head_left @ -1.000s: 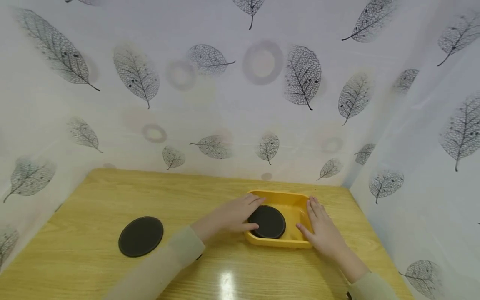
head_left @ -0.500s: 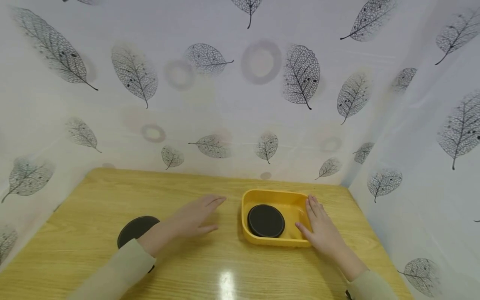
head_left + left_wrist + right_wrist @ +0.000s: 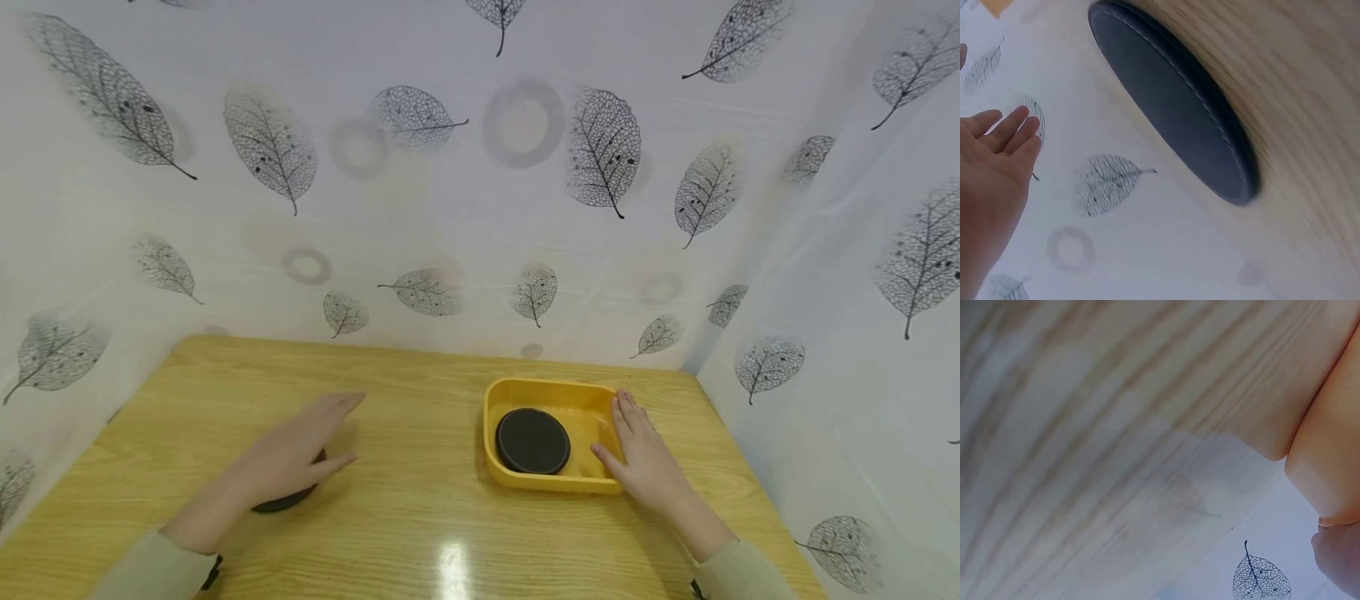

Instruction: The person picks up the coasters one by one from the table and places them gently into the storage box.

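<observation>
My left hand hovers over a round black coaster on the left of the table, hiding most of it in the head view. Fingers and thumb are spread, with nothing held. The left wrist view shows the stitched edge of this coaster, with the open palm off to its side. A second black coaster lies flat in the left part of a yellow tray. On that tray's right wall rests my right hand, fingers extended along the rim and thumb toward the inside.
The wood-grain table meets a white leaf-patterned sheet at the back and both sides. The tray stands close to the back right corner. In the right wrist view, its orange-looking outer wall fills the right edge.
My left hand has left the tray's left side and moved left across the table to above the other coaster. The right hand and the tray have stayed put.
</observation>
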The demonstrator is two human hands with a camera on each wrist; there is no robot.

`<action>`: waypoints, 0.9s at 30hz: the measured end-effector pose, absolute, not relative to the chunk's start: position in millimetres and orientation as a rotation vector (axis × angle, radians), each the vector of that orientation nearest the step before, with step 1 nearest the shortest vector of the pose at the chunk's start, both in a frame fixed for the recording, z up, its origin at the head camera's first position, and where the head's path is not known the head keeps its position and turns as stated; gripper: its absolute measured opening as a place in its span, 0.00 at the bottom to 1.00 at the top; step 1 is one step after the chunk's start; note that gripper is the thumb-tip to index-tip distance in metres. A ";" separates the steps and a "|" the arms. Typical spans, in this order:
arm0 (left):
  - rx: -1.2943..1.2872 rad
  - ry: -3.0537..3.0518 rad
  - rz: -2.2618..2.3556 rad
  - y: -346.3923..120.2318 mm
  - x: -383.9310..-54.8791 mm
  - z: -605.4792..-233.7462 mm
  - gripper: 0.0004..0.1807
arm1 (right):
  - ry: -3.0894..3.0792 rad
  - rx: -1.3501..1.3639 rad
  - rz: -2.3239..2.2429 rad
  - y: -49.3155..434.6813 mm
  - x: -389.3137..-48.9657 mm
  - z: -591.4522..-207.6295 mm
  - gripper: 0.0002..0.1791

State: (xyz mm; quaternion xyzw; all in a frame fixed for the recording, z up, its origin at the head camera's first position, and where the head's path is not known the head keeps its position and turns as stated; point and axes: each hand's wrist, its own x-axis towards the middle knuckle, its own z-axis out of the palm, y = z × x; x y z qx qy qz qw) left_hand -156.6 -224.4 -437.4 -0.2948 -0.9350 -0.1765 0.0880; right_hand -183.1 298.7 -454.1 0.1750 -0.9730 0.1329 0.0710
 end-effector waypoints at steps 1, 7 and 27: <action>-0.864 -2.778 -0.537 -229.9 -154.4 -437.7 0.43 | -2.926 0.527 0.400 298.5 -183.3 -454.1 0.48; -0.779 -2.745 -0.596 -257.5 -141.9 -438.9 0.44 | -2.925 0.532 0.396 298.0 -184.0 -454.4 0.48; -0.772 -2.745 -0.804 -326.4 -141.8 -478.0 0.64 | -2.918 0.533 0.393 298.4 -185.5 -457.1 0.48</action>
